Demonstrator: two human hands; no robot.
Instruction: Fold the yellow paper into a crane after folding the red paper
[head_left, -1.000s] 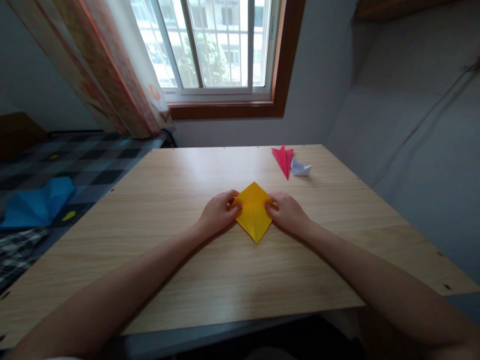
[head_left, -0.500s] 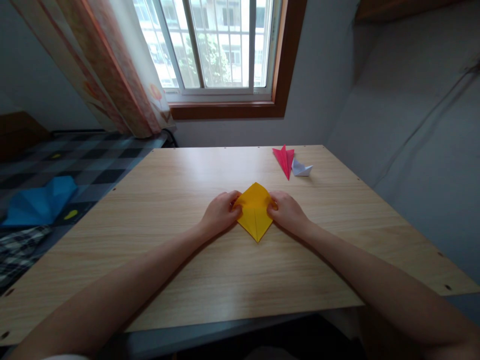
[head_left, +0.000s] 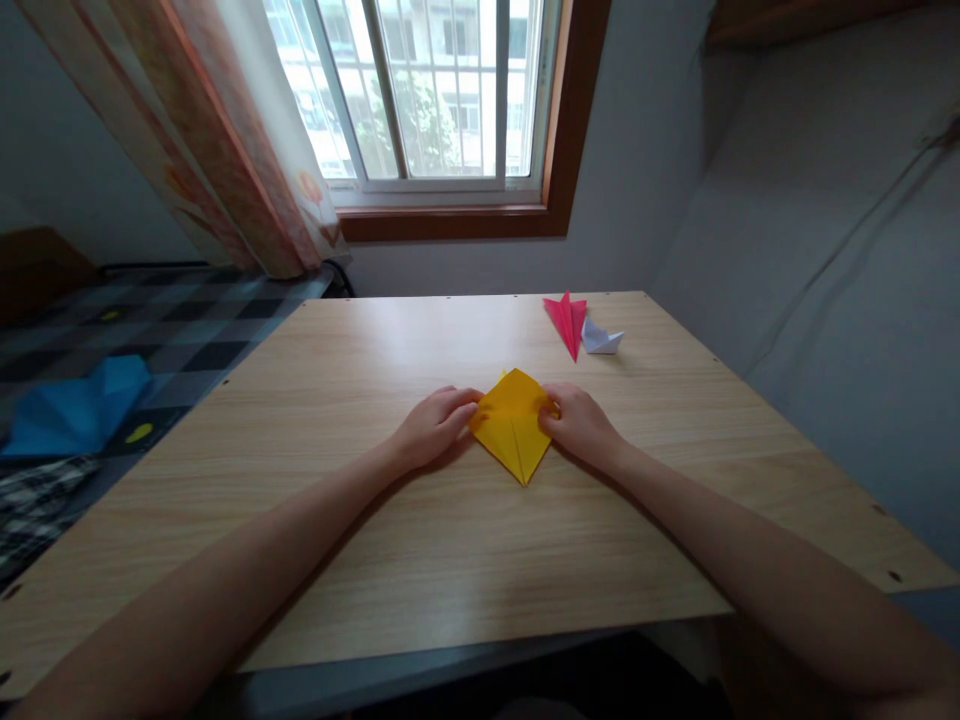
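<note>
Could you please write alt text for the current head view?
At a wooden table, a right hand pinches a folded yellow paper, with the left hand at the paper's left corner. Farther back lie a pink folded paper and a white paper boat.

Yellow paper (head_left: 516, 425) on lt-brn wood-grain table (head_left: 420, 560); pink folded paper (head_left: 568, 322) + wht paper boat (head_left: 602, 341) at table's far R; L of table: blue paper (head_left: 79, 408), blk/gray checked bedspread (head_left: 191, 325), orange/wht floral curtain (head_left: 225, 140).
</note>
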